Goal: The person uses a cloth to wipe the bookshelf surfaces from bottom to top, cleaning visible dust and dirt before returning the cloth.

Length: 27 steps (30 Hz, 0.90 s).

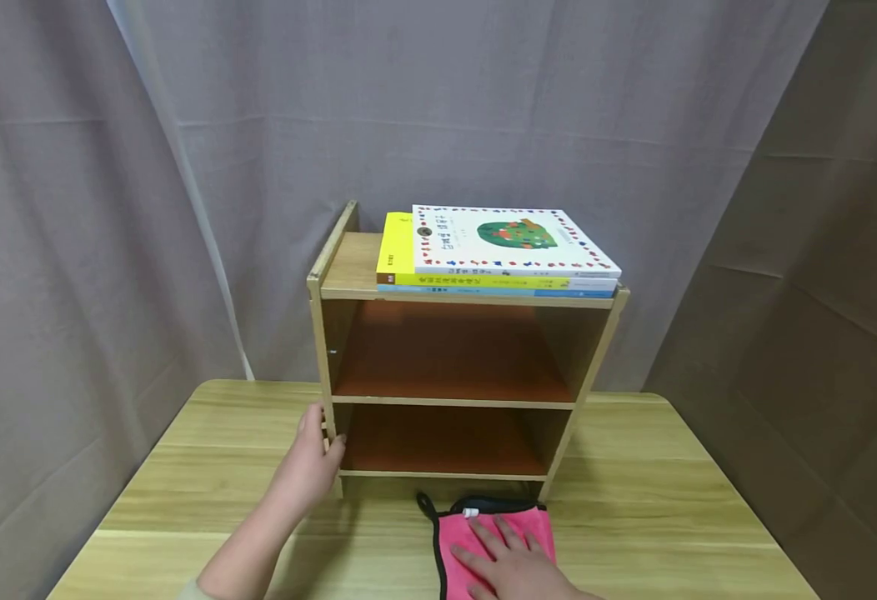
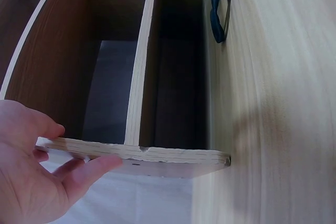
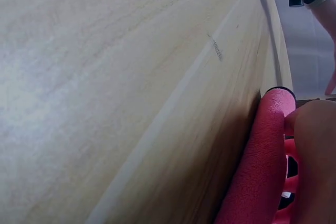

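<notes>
A small wooden shelf [image 1: 453, 400] with two open compartments stands on the table. My left hand [image 1: 311, 462] grips the lower front edge of its left side panel [image 2: 178, 156]. In the left wrist view, the thumb and fingers of the left hand [image 2: 31, 166] lie on opposite sides of that panel. In front of the shelf is a pink cloth [image 1: 453, 530] with black edging and a black loop. My right hand [image 1: 517, 571] rests on the cloth, fingers spread. The right wrist view shows the cloth [image 3: 262, 161] bulging beside the right hand [image 3: 317, 156].
Several books [image 1: 513, 242] lie stacked on top of the shelf, a white-covered one uppermost and a yellow one below. The wooden table [image 1: 671, 508] extends to both sides. Grey curtains [image 1: 446, 100] hang behind, and a brownish one [image 1: 806, 292] closes the right side.
</notes>
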Tool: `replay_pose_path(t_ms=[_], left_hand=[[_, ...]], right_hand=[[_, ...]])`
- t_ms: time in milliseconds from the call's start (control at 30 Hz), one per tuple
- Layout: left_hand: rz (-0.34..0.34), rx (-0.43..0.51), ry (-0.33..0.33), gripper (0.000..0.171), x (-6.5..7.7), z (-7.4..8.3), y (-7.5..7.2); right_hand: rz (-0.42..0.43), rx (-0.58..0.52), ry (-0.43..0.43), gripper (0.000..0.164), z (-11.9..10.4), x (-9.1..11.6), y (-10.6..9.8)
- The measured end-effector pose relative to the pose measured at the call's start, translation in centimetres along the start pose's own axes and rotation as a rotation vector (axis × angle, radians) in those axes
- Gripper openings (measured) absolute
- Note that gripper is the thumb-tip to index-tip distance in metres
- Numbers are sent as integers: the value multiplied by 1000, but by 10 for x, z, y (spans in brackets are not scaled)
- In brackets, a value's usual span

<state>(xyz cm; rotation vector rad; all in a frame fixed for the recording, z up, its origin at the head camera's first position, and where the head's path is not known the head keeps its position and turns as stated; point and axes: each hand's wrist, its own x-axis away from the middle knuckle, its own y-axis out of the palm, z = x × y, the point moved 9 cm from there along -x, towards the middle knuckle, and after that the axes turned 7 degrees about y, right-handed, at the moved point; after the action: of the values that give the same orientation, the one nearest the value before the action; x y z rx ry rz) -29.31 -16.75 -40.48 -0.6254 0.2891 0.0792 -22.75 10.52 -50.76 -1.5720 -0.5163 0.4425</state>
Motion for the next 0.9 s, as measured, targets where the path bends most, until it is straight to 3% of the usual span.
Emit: replay_pose_path(t_ms=[333, 600, 900], left_hand=[[-4, 12, -24, 58, 3, -4, -2], [18, 41, -39, 57, 7, -8, -1], [42, 62, -28, 58, 10, -9, 0]], right_hand=[[30, 20, -32, 59, 2, -2, -6], [144, 54, -64, 62, 5, -4, -21], [99, 65, -66, 63, 6, -7, -21]])
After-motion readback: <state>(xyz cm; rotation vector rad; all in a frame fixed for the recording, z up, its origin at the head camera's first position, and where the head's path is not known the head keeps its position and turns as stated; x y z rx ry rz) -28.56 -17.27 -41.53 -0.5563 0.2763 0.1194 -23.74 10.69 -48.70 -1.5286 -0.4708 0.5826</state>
